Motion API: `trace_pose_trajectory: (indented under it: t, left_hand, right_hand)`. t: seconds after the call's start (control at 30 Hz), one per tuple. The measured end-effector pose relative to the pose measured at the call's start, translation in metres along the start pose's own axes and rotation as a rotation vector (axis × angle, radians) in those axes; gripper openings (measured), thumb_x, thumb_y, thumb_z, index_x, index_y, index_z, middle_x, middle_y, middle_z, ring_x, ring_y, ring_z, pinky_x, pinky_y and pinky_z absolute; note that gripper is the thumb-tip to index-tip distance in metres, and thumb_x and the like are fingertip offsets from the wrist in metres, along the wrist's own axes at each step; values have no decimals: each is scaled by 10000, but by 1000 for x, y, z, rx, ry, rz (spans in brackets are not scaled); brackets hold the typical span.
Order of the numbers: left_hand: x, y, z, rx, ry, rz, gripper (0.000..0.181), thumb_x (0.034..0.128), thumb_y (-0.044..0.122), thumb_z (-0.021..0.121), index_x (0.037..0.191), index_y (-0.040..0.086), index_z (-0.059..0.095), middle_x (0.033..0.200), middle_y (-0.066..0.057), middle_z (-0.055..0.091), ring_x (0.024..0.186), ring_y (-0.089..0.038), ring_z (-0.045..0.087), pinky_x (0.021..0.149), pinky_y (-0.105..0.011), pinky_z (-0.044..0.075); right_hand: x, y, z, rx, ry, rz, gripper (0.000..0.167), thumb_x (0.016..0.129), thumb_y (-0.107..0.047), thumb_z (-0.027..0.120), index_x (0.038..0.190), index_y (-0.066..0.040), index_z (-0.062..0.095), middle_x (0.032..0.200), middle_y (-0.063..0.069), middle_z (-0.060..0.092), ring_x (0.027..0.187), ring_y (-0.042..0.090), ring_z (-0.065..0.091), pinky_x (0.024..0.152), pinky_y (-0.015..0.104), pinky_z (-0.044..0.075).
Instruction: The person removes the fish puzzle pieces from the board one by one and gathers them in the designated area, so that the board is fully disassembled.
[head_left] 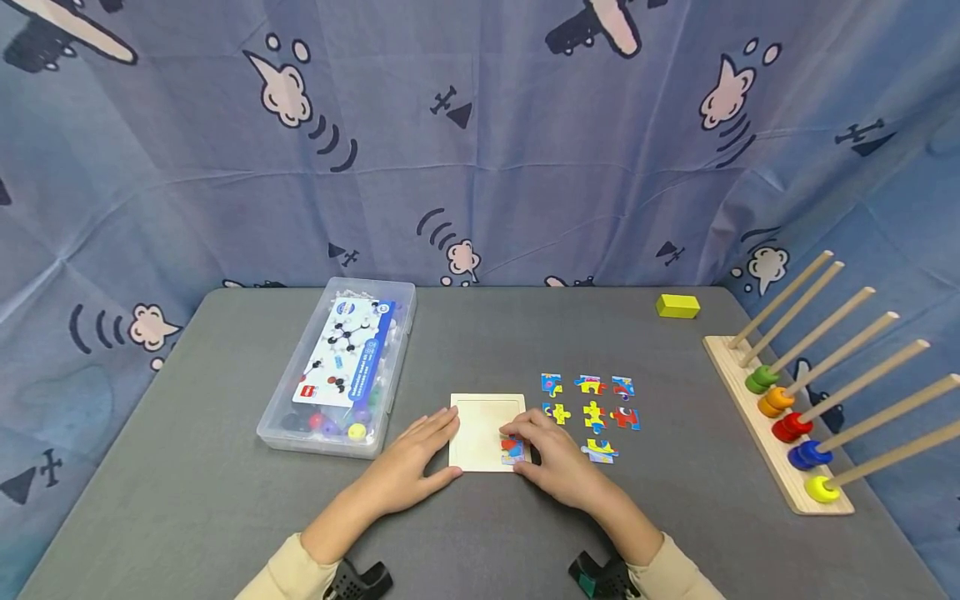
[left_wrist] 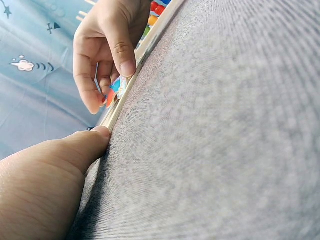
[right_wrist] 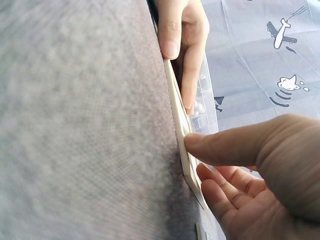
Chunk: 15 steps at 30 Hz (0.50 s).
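Observation:
A square wooden puzzle tray [head_left: 475, 433] with a raised rim lies flat on the table. My left hand [head_left: 411, 468] rests at the tray's left side, fingers fairly straight, fingertips and thumb touching its edge. In the left wrist view, the left thumb [left_wrist: 95, 142] presses against the rim. My right hand [head_left: 558, 461] bends over the tray's lower right corner, thumb and fingers about a red and blue jigsaw piece [head_left: 512, 450]. That piece also shows below the right hand [left_wrist: 112, 45] in the left wrist view. The right thumb [right_wrist: 200, 145] touches the tray's edge in the right wrist view.
Several loose jigsaw pieces [head_left: 594, 417] lie in rows right of the tray. A clear plastic case [head_left: 341, 367] of molecule parts stands at the left. A yellow block [head_left: 677, 306] sits at the back right. A wooden peg rack [head_left: 776, 425] with coloured rings stands far right.

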<state>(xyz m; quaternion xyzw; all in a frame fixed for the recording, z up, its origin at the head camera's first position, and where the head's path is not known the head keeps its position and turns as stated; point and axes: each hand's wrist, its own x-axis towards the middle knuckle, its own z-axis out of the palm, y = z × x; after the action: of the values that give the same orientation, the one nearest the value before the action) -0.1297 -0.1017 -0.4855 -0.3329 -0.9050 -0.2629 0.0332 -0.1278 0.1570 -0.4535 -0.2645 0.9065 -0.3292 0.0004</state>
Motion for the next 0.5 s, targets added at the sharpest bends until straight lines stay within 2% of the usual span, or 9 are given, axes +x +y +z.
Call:
trace_pose_trajectory:
  t: [0.27, 0.5]
  left_hand:
    - [0, 0, 0, -8, -7, -4, 671, 902, 392, 620, 1413, 4, 423, 1507, -100, 370, 1405, -243, 326, 1160, -437, 268]
    - [0, 0, 0, -7, -1, 4, 670, 903, 391, 618, 1410, -1, 425, 1507, -104, 369, 1404, -254, 326, 1159, -443, 268]
  right_hand:
    - [1, 0, -1, -54, -22, -3, 398, 761, -51, 761, 1145, -63, 656, 1107, 7, 590, 1006, 170, 583, 863, 355, 504]
    - [-1, 6, -17, -43, -12, 14, 407, 769, -89, 770, 1156, -68, 647, 1133, 7, 596, 1028, 171, 592, 884, 368, 513]
